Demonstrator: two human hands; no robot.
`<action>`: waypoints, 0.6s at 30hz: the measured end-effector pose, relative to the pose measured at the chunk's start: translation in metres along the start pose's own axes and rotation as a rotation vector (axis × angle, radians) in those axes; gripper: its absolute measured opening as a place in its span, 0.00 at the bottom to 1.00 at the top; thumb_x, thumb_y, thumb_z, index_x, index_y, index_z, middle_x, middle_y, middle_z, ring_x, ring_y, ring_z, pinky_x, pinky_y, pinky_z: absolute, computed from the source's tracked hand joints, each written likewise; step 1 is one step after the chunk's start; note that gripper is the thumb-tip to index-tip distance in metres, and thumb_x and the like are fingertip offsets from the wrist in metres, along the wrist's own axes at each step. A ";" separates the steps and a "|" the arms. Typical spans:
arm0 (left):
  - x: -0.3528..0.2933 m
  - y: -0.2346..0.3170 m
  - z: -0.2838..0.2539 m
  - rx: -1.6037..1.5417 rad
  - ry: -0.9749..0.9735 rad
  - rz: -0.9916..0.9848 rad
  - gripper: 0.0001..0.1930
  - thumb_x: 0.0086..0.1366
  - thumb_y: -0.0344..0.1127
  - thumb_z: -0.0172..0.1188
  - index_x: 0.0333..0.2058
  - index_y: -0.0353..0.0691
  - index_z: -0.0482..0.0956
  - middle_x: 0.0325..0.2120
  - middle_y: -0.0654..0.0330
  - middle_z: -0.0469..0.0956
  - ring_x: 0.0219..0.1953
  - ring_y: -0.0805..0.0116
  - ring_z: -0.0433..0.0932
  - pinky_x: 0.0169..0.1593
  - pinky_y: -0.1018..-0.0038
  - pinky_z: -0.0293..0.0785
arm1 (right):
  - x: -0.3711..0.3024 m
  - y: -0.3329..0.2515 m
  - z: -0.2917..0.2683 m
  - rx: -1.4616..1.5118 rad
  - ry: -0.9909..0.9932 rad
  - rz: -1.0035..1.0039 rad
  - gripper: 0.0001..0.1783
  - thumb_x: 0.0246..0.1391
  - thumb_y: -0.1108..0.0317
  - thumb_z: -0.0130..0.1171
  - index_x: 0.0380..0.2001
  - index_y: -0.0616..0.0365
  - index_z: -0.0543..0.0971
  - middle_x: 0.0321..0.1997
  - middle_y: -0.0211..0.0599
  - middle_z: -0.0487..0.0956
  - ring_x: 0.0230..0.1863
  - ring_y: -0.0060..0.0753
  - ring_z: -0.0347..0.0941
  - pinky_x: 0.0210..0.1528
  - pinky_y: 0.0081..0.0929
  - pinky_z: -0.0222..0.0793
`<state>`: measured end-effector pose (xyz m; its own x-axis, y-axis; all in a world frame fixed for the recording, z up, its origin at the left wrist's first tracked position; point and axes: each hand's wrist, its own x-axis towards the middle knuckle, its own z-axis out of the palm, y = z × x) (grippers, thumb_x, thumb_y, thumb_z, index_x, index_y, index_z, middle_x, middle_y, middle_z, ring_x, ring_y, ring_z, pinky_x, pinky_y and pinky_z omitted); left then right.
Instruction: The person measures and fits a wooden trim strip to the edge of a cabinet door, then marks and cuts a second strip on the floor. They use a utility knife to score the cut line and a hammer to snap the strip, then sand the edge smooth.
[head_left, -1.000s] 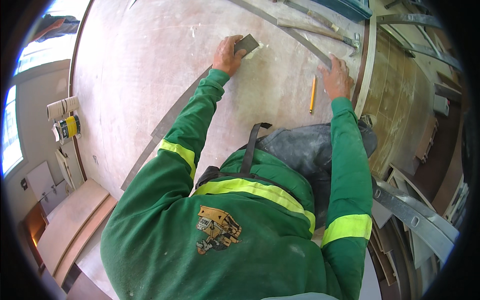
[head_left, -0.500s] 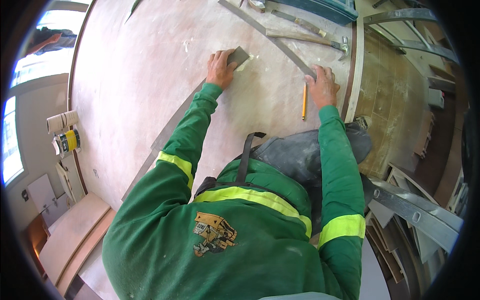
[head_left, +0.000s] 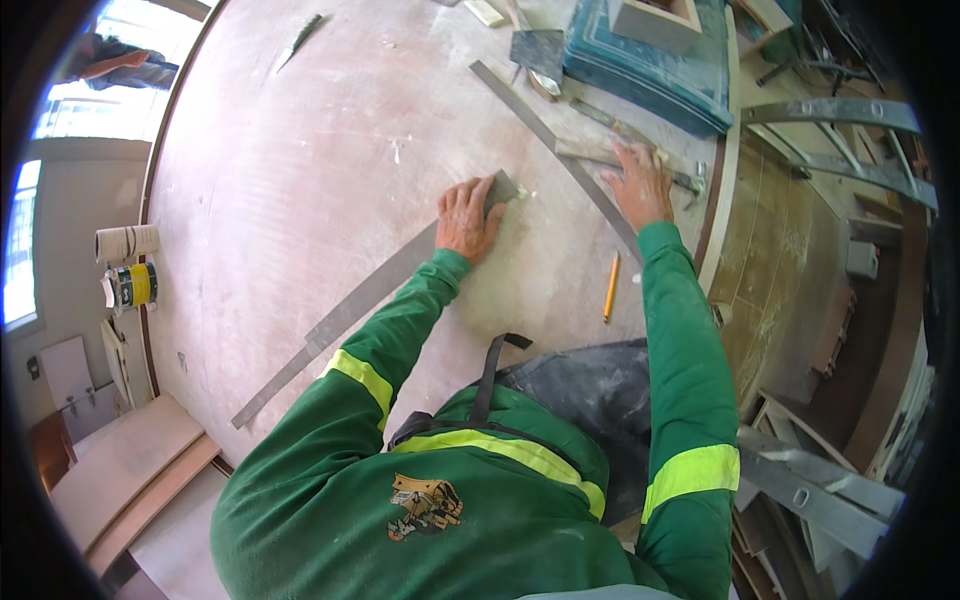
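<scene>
My left hand (head_left: 466,218) grips the far end of a long, flat grey strip (head_left: 370,285) lying slantwise on the pale, dusty tabletop (head_left: 330,150). A second, thinner grey strip (head_left: 520,110) lies to its right, slanting the other way. Over the wooden handle of a claw hammer (head_left: 585,150) is my right hand (head_left: 645,190), its thumb apart from the fingers; whether they touch the handle I cannot tell. Beyond the hammer lies a tool with a worn handle (head_left: 610,118). A yellow pencil (head_left: 611,288) rests left of my right forearm.
At the far right of the tabletop stands a teal panelled piece (head_left: 640,75) bearing a wooden box (head_left: 655,25). Beside it lies a broad scraper (head_left: 537,52). A metal ladder (head_left: 840,112) stands off the right edge. Cut boards (head_left: 130,470) lie at lower left.
My right hand has let go of the thinner strip and moved away to the hammer handle. My left hand stays on the long strip. The view has shifted, showing more of the tabletop's far side.
</scene>
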<state>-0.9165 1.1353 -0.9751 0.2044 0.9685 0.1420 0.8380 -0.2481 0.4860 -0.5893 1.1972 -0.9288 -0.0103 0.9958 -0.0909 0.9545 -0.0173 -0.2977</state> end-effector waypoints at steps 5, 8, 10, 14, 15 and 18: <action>0.008 0.005 -0.004 -0.010 -0.030 -0.037 0.30 0.73 0.47 0.63 0.70 0.42 0.72 0.63 0.49 0.75 0.66 0.45 0.70 0.72 0.51 0.60 | 0.011 -0.006 0.000 -0.062 -0.075 0.075 0.28 0.66 0.55 0.69 0.68 0.42 0.79 0.65 0.35 0.75 0.70 0.50 0.67 0.69 0.64 0.64; 0.017 0.002 -0.005 0.017 -0.036 -0.042 0.31 0.74 0.48 0.63 0.70 0.42 0.71 0.63 0.51 0.75 0.67 0.47 0.70 0.72 0.52 0.60 | 0.021 -0.008 0.002 -0.097 -0.056 0.031 0.24 0.64 0.54 0.70 0.61 0.42 0.81 0.62 0.35 0.76 0.69 0.49 0.68 0.67 0.68 0.65; 0.019 -0.002 -0.005 0.019 -0.021 -0.044 0.31 0.73 0.46 0.64 0.70 0.42 0.71 0.63 0.52 0.75 0.66 0.47 0.70 0.72 0.51 0.59 | 0.024 -0.009 0.001 -0.095 -0.112 0.006 0.23 0.64 0.54 0.69 0.60 0.45 0.81 0.62 0.36 0.76 0.69 0.49 0.68 0.66 0.69 0.65; 0.016 0.000 -0.013 0.033 -0.061 -0.050 0.30 0.73 0.46 0.63 0.70 0.42 0.71 0.63 0.51 0.75 0.66 0.48 0.70 0.71 0.52 0.59 | 0.032 -0.004 -0.004 -0.021 -0.104 0.001 0.23 0.66 0.53 0.67 0.59 0.49 0.80 0.62 0.39 0.77 0.70 0.50 0.70 0.65 0.68 0.66; 0.018 0.002 -0.014 0.033 -0.067 -0.053 0.30 0.73 0.45 0.63 0.70 0.42 0.71 0.63 0.51 0.75 0.66 0.48 0.70 0.71 0.52 0.60 | 0.040 -0.007 -0.010 0.011 -0.079 0.018 0.23 0.66 0.53 0.67 0.59 0.50 0.80 0.62 0.40 0.77 0.69 0.50 0.70 0.65 0.67 0.66; 0.030 0.006 -0.014 0.045 -0.049 -0.028 0.30 0.73 0.46 0.63 0.70 0.41 0.71 0.62 0.51 0.75 0.66 0.48 0.71 0.71 0.52 0.60 | 0.071 -0.007 -0.020 0.102 0.016 0.062 0.23 0.67 0.53 0.66 0.60 0.52 0.80 0.64 0.43 0.77 0.68 0.52 0.72 0.64 0.63 0.68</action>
<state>-0.9128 1.1624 -0.9560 0.2041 0.9752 0.0861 0.8654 -0.2208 0.4498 -0.5910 1.2700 -0.9136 0.0533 0.9938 -0.0977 0.9178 -0.0873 -0.3874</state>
